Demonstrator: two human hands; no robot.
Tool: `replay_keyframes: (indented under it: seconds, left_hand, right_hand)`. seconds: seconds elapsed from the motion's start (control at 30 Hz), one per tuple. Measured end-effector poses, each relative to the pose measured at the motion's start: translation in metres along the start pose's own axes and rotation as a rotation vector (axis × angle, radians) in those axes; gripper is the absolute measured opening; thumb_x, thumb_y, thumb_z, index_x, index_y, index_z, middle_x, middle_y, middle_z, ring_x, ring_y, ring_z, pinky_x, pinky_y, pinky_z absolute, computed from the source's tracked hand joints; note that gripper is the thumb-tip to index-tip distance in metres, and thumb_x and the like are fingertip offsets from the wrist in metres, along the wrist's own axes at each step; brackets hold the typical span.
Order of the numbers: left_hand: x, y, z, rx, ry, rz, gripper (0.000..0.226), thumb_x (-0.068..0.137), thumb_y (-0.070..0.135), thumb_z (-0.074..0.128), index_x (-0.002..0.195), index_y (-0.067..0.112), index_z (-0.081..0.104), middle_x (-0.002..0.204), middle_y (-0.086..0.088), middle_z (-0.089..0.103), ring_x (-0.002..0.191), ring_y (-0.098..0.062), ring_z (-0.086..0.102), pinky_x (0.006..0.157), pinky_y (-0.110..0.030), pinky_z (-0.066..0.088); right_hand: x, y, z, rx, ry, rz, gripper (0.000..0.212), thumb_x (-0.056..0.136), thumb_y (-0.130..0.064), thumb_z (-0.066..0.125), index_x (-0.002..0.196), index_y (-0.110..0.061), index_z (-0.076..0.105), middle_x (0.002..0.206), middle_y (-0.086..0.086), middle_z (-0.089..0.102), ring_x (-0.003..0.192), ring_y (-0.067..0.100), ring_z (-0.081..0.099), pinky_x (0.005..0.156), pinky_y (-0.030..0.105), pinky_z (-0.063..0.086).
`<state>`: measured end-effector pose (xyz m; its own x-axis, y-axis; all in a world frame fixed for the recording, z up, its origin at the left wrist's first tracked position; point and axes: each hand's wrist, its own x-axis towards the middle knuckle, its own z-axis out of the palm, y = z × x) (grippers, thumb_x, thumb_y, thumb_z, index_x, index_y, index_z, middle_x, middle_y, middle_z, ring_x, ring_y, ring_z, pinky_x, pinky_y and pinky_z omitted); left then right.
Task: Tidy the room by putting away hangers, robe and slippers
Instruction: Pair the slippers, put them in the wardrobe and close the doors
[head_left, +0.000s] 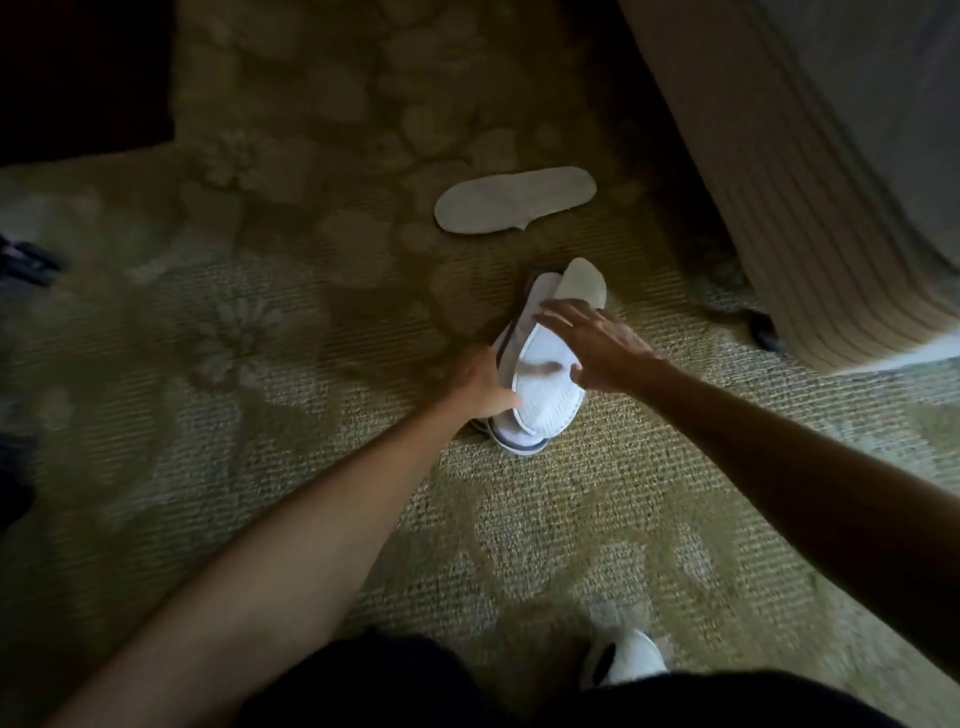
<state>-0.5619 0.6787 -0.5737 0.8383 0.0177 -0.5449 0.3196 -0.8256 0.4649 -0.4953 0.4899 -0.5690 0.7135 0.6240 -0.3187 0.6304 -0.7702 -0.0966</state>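
1. The stack of white slippers (540, 374) lies on the patterned carpet (260, 441), directly ahead of the person. At least three slippers appear to be piled; the blur prevents an exact count.
2. The top slipper (545, 384) lies upper-side up, tilted across the ones below.
3. The left hand (483, 382) is at the left edge of the stack, its thumb on the top slipper; its grip appears to be clasping the stack's side, though the fingers are hidden.
4. The right hand (597, 345) is just above the stack, fingers spread and straight, grip released, holding nothing.
5. A single slipper (514, 200) lies sole up on the carpet beyond the stack, well apart from it.
6. The bed's striped skirt (810, 197) stands right of the stack.
7. A white-slippered foot (628, 657) is on the carpet nearer than the stack.
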Motion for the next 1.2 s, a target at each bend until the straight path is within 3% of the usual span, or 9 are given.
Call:
replay_keyframes:
  seconds: [0.13,0.27,0.37,0.53,0.6,0.7,0.93,1.07,1.2]
  left_hand:
    - [0.02,-0.007,0.023,-0.067,0.067,-0.094,0.072,0.074,0.032,0.082,0.137,0.011,0.053,0.143,-0.014,0.05,0.125,-0.03,0.054,0.085,-0.031,0.046]
    - [0.02,-0.007,0.032,-0.141,0.103,-0.193,0.083,0.073,0.052,0.082,0.14,0.018,0.048,0.154,-0.015,0.029,0.144,-0.035,0.027,0.115,-0.045,0.034]
    - [0.023,-0.01,0.036,-0.233,0.095,-0.245,0.092,0.071,0.066,0.078,0.143,0.019,0.044,0.156,-0.015,0.026,0.148,-0.037,0.019,0.118,-0.052,0.028]
    - [0.031,-0.019,0.038,-0.358,0.137,-0.266,0.074,0.091,0.074,0.037,0.12,0.016,0.073,0.138,-0.021,0.057,0.133,-0.038,0.048,0.112,-0.043,0.039]
    - [0.04,-0.029,0.048,-0.37,0.15,-0.264,0.07,0.073,0.077,0.041,0.099,0.024,0.078,0.126,-0.016,0.065,0.122,-0.036,0.058,0.105,-0.045,0.047]
    - [0.035,-0.03,0.047,-0.393,0.13,-0.275,0.035,0.056,0.054,0.063,0.081,0.03,0.066,0.115,-0.006,0.067,0.114,-0.027,0.061,0.096,-0.041,0.055]
    - [0.023,-0.043,0.031,-0.613,0.117,-0.212,0.017,0.087,0.007,0.063,0.101,0.017,0.064,0.111,-0.008,0.07,0.093,-0.017,0.061,0.066,-0.025,0.047]
    - [0.023,-0.062,-0.002,-0.332,0.013,-0.076,0.028,0.092,0.002,0.056,0.112,0.021,0.063,0.115,0.0,0.058,0.104,-0.018,0.054,0.079,-0.029,0.043]
    - [0.029,-0.094,-0.058,-0.02,-0.141,-0.02,0.038,0.093,-0.001,0.052,0.126,0.016,0.061,0.131,-0.004,0.054,0.119,-0.021,0.049,0.091,-0.027,0.035]
  right_hand:
    - [0.023,0.012,0.026,-0.01,-0.03,-0.048,0.095,0.084,-0.034,0.076,0.16,-0.023,0.019,0.167,0.002,0.017,0.153,0.025,0.015,0.121,0.049,0.021]
    - [0.032,0.02,0.027,-0.004,-0.056,-0.092,0.104,0.075,-0.042,0.081,0.158,-0.022,0.022,0.165,0.006,0.022,0.153,0.027,0.017,0.122,0.052,0.023]
    - [0.042,0.031,0.015,-0.122,-0.145,-0.148,0.116,0.067,-0.05,0.086,0.159,-0.023,0.021,0.166,0.005,0.018,0.153,0.027,0.012,0.122,0.052,0.019]
    - [0.052,0.039,-0.004,-0.231,-0.125,-0.167,0.105,0.061,-0.064,0.084,0.149,-0.024,0.042,0.158,0.001,0.037,0.148,0.023,0.027,0.119,0.042,0.02]
    - [0.048,0.039,-0.002,-0.205,-0.098,-0.126,0.102,0.061,-0.063,0.085,0.145,-0.021,0.047,0.154,0.002,0.044,0.146,0.023,0.031,0.117,0.038,0.023]
    - [0.044,0.034,0.004,-0.145,-0.085,-0.093,0.099,0.06,-0.059,0.087,0.142,-0.019,0.05,0.15,0.003,0.048,0.143,0.024,0.035,0.116,0.038,0.027]
    - [0.043,0.02,0.004,0.099,-0.079,-0.045,0.086,0.052,-0.054,0.092,0.127,-0.024,0.062,0.132,-0.002,0.062,0.124,0.02,0.053,0.103,0.036,0.041]
    - [0.039,-0.001,0.011,0.341,-0.111,-0.004,0.075,0.062,-0.055,0.088,0.126,-0.023,0.067,0.128,-0.007,0.067,0.119,0.014,0.06,0.104,0.037,0.043]
    - [0.037,-0.065,0.038,0.568,-0.076,-0.041,0.03,0.082,-0.049,0.078,0.098,-0.025,0.07,0.086,-0.01,0.065,0.072,0.007,0.058,0.064,0.025,0.043]
